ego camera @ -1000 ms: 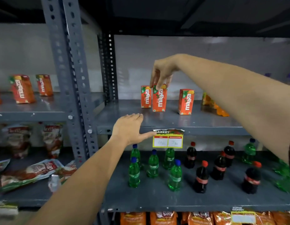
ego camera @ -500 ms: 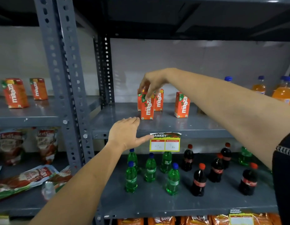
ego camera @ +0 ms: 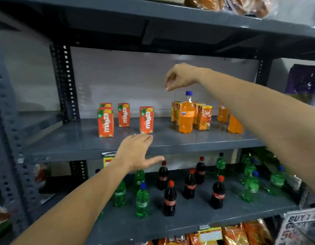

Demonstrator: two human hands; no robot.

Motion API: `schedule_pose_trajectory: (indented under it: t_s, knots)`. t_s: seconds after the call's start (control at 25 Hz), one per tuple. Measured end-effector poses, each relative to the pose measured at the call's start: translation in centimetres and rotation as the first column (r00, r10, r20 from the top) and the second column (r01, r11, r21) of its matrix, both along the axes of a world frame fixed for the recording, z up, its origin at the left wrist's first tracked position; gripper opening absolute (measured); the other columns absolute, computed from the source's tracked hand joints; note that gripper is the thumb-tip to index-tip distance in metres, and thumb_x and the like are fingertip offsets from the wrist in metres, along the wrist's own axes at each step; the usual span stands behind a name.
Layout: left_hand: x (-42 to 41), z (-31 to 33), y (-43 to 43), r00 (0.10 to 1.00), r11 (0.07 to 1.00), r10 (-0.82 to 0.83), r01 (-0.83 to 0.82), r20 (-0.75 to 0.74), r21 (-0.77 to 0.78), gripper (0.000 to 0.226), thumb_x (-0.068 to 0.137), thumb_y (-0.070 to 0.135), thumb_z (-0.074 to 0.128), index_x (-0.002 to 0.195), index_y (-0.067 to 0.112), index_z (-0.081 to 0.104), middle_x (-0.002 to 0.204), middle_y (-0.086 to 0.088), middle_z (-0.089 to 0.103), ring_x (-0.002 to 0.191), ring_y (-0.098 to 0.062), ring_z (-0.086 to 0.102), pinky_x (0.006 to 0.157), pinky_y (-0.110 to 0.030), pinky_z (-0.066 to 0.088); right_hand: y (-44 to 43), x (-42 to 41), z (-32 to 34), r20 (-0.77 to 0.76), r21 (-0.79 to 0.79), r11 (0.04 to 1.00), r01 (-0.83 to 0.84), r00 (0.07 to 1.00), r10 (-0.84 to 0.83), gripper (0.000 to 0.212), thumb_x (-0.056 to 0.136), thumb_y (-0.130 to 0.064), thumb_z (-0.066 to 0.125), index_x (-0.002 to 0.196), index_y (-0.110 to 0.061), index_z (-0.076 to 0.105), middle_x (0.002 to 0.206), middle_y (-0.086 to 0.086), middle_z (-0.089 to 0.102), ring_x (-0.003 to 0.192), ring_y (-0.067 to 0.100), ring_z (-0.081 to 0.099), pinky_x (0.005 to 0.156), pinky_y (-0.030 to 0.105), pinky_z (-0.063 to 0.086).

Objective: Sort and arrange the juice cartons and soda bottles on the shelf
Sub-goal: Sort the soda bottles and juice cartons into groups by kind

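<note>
Red Maaza juice cartons stand on the middle shelf (ego camera: 171, 144): one at the front left (ego camera: 105, 122), one behind it, another (ego camera: 123, 114) further back, and one (ego camera: 146, 119) to the right. An orange soda bottle (ego camera: 186, 117) with a blue cap stands in front of orange Real cartons (ego camera: 204, 117). My right hand (ego camera: 179, 76) hovers above the shelf, up and left of the bottle's cap, fingers loosely curled and holding nothing. My left hand (ego camera: 135, 152) rests flat against the shelf's front edge, fingers apart.
Two more orange bottles (ego camera: 234, 124) stand behind my right forearm. The lower shelf (ego camera: 197, 220) carries mixed green bottles (ego camera: 142, 202) and dark cola bottles (ego camera: 170, 200). Snack packets (ego camera: 241, 232) fill the bottom shelf. A perforated steel upright (ego camera: 65, 80) borders the bay on the left.
My right hand has let go of the Maaza carton, now standing at the front left, and has risen and moved right toward the orange bottle. The camera view has shifted right.
</note>
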State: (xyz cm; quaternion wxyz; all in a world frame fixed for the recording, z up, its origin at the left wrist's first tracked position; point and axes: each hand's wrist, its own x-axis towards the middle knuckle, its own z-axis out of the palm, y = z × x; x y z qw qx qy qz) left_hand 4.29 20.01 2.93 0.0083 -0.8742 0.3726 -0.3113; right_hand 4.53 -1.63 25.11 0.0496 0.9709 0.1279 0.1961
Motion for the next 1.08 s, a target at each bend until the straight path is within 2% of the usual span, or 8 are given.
schedule_pose_trajectory:
  t_s: [0.08,0.16,0.28,0.36,0.6,0.72,0.92,1.08]
  knots:
    - [-0.3,0.4,-3.0,1.000,1.000,-0.007,0.007,-0.005,0.001,0.103,0.071,0.086,0.012,0.134,0.011,0.044,0.138,-0.005,0.051,0.126,-0.022,0.045,0.104,-0.038,0.035,-2.7,-0.1,0.2,-0.035,-0.035,0.995,0.092,0.995,-0.093,0.040,0.083,-0.040,0.066,0.118,-0.022,0.063,0.124,0.006,0.060,0.116,0.025,0.055,0.098,0.040,0.042]
    - [-0.4,0.3,-5.6,0.999,1.000,0.030,-0.031,-0.012,-0.005,0.107,0.069,0.087,0.009,0.138,0.011,0.039,0.142,-0.005,0.047,0.131,-0.022,0.041,0.107,-0.038,0.031,-4.8,0.1,-0.2,-0.107,-0.056,0.989,0.137,0.984,-0.142,0.042,0.085,-0.036,0.065,0.124,-0.021,0.059,0.129,0.009,0.056,0.118,0.028,0.053,0.100,0.041,0.041]
    - [-0.8,-0.4,-9.1,0.993,0.994,0.103,-0.105,-0.055,-0.022,0.108,0.069,0.087,0.009,0.141,0.010,0.034,0.147,-0.006,0.040,0.136,-0.022,0.033,0.111,-0.038,0.025,-7.0,0.6,-0.7,-0.199,0.010,0.996,0.094,0.976,-0.090,0.033,0.087,-0.024,0.065,0.119,-0.016,0.062,0.120,0.009,0.064,0.098,0.024,0.066,0.088,0.035,0.051]
    - [-1.1,-1.0,-10.9,0.988,0.990,0.140,-0.142,-0.069,-0.022,0.110,0.068,0.087,0.007,0.142,0.009,0.033,0.149,-0.007,0.038,0.138,-0.022,0.030,0.112,-0.039,0.023,-7.7,0.9,-0.7,-0.199,-0.006,0.999,0.045,0.979,-0.045,0.026,0.085,-0.020,0.067,0.111,-0.014,0.067,0.110,0.007,0.069,0.089,0.019,0.069,0.079,0.029,0.051]
    - [-2.3,-1.6,-14.1,0.960,0.961,0.262,-0.269,-0.094,-0.067,0.113,0.068,0.087,0.002,0.141,0.008,0.034,0.148,-0.008,0.039,0.139,-0.021,0.028,0.113,-0.039,0.021,-9.4,0.6,-0.6,-0.228,0.040,0.995,-0.091,0.969,0.097,0.016,0.080,-0.016,0.073,0.095,-0.015,0.070,0.093,-0.002,0.067,0.080,0.013,0.069,0.069,0.021,0.051]
    - [-2.7,-1.7,-14.5,0.949,0.951,0.293,-0.302,-0.118,-0.061,0.112,0.068,0.088,0.005,0.142,0.007,0.032,0.148,-0.010,0.038,0.140,-0.022,0.027,0.114,-0.040,0.021,-10.3,-1.2,-0.4,-0.263,0.063,0.990,-0.129,0.955,0.141,0.015,0.079,-0.018,0.073,0.094,-0.017,0.069,0.084,-0.006,0.067,0.074,0.007,0.069,0.063,0.017,0.049]
    - [-3.6,-1.8,-16.3,0.952,0.955,0.288,-0.294,-0.101,-0.050,0.113,0.068,0.088,0.004,0.140,0.006,0.033,0.146,-0.010,0.041,0.138,-0.022,0.030,0.114,-0.042,0.019,-14.1,-5.9,0.5,-0.333,0.199,0.972,-0.127,0.924,0.189,0.015,0.079,-0.018,0.074,0.093,-0.017,0.071,0.088,-0.003,0.072,0.076,0.008,0.071,0.067,0.018,0.054]
    - [-4.3,-2.0,-19.3,0.968,0.971,0.228,-0.234,-0.106,-0.047,0.110,0.070,0.086,0.006,0.140,0.006,0.033,0.145,-0.010,0.042,0.138,-0.023,0.030,0.114,-0.045,0.018,-18.8,-9.4,1.0,-0.383,0.259,0.965,-0.048,0.912,0.148,0.017,0.077,-0.018,0.076,0.093,-0.018,0.073,0.092,0.002,0.075,0.082,0.012,0.073,0.074,0.024,0.057]
